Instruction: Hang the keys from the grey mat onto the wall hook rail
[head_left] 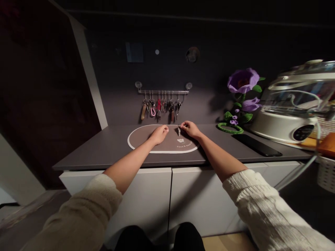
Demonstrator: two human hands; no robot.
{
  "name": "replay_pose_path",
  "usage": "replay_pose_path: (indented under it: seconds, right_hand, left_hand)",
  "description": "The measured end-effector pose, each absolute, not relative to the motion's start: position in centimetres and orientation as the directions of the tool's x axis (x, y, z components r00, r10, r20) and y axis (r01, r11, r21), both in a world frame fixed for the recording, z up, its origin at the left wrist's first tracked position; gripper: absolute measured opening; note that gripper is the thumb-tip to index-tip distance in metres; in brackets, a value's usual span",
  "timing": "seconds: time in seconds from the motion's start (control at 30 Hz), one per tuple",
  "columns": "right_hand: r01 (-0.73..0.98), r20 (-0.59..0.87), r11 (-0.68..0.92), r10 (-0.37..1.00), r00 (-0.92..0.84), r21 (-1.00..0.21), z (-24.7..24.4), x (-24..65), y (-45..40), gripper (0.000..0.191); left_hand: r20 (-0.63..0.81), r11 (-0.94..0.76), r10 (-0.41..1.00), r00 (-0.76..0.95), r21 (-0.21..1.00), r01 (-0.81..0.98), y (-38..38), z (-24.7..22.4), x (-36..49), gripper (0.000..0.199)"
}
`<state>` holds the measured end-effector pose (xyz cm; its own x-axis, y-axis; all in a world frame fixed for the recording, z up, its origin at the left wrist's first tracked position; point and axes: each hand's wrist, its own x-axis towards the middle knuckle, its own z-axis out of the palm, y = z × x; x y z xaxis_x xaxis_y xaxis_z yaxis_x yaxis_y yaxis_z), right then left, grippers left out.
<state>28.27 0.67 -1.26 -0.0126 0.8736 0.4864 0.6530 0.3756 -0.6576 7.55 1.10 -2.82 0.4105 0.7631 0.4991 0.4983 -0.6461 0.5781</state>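
My right hand [191,129] pinches a small bunch of keys [179,131] at its top, and the keys hang down over a brown oval mat [141,139] with a white rim. To the left of it, my left hand [159,135] rests over the mat with its fingers curled in; nothing shows in them. Behind both hands, a clear rail [163,92] on the dark wall carries several hanging key sets. Among these are a tan key fob [143,112], a pink loop [153,111] and a red cord [158,104].
The dark countertop [104,146] sits above white cabinet doors [146,195]. On the right are a purple flower decoration [243,83] with a green ring base, a black phone [258,144] and a white appliance [285,125] with a clear upper part. A white perforated basket [326,174] is beyond.
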Motion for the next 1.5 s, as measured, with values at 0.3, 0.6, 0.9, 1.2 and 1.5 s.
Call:
replay_pose_path:
  seconds: [0.3,0.6,0.9,1.2,1.5]
  right_hand:
    - [0.268,0.539,0.506,0.840,0.063,-0.820,-1.1,27.9,1.0,0.025]
    - [-0.024,0.439,0.443,0.894,0.092,-0.896,0.2,27.0,-0.1,0.031]
    - [-0.113,0.360,0.382,0.916,0.177,-0.917,3.5,26.2,0.6,0.023]
    - [-0.220,0.326,0.411,0.882,0.339,-0.884,7.2,26.7,4.1,0.006]
    - [-0.272,0.259,0.398,0.864,0.432,-0.876,9.2,27.1,6.2,0.009]
  left_hand:
    - [0.498,-0.640,0.769,0.402,0.583,0.501,1.1,-2.9,7.7,0.014]
    - [0.482,-0.635,0.773,0.413,0.593,0.496,0.6,-2.6,7.8,0.018]
    - [0.480,-0.648,0.762,0.435,0.572,0.504,1.0,-3.0,8.0,0.021]
    - [0.467,-0.648,0.761,0.450,0.580,0.494,0.9,-3.1,8.0,0.022]
    - [0.456,-0.630,0.774,0.439,0.620,0.467,1.1,-3.0,8.1,0.020]
